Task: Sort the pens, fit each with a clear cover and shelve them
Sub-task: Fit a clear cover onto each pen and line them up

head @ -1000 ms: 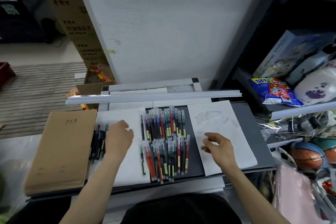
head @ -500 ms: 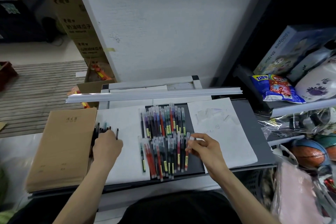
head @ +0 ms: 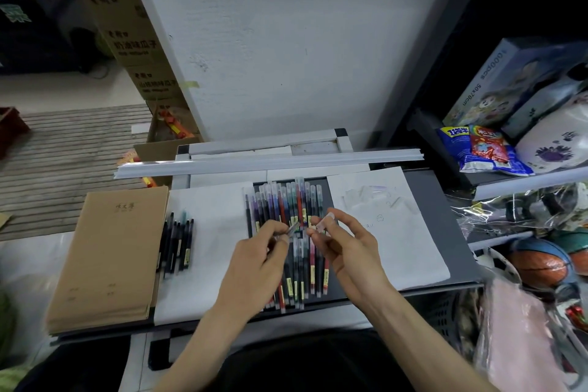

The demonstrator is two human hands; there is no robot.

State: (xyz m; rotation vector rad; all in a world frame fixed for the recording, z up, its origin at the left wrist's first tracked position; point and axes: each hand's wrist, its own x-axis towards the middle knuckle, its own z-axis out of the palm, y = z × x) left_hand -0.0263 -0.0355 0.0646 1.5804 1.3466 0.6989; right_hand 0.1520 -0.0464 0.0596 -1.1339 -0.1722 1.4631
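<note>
**Pen and clear cover meeting above the sorted rows**

A dark pen (head: 291,230) is being held up over the middle of the bench (head: 426,188), its tip pointing right toward a clear cover (head: 324,222). The left hand (head: 259,259) is gripping the pen with its fingers (head: 280,229) pinched together on the barrel. The right hand (head: 345,247) is pinching the cover between thumb and forefinger, its other fingers curling loosely below. Pen tip and cover are sitting just apart, almost in line.

Directly beneath the hands, two rows of coloured pens (head: 286,204) are lying side by side on the dark surface, most already wearing clear caps. To the left, a small group of dark pens (head: 176,243) is resting on a white sheet (head: 210,210), just beside a stack of brown notebooks (head: 108,251). To the right, another white sheet (head: 404,248) is carrying a scatter of spare clear covers (head: 369,196). Long white strips (head: 267,162) are lying across the far edge.
</note>
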